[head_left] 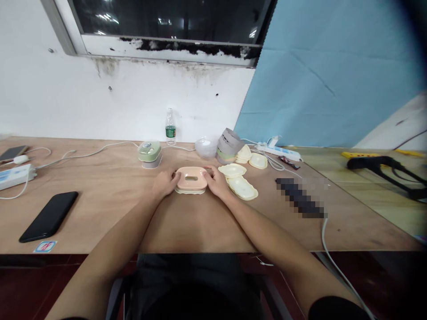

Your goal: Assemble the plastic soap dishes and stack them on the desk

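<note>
- Left hand (164, 183), half-curled, grips the left end of a pink, slotted, oblong plastic piece (191, 171).
- Right hand (216, 182), likewise curled, grips its right end.

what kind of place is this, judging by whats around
Probably an indoor workbench or simple workshop: a long wooden table against a scuffed white wall, a power strip with trailing cables, and stacked grey plastic parts.
</note>
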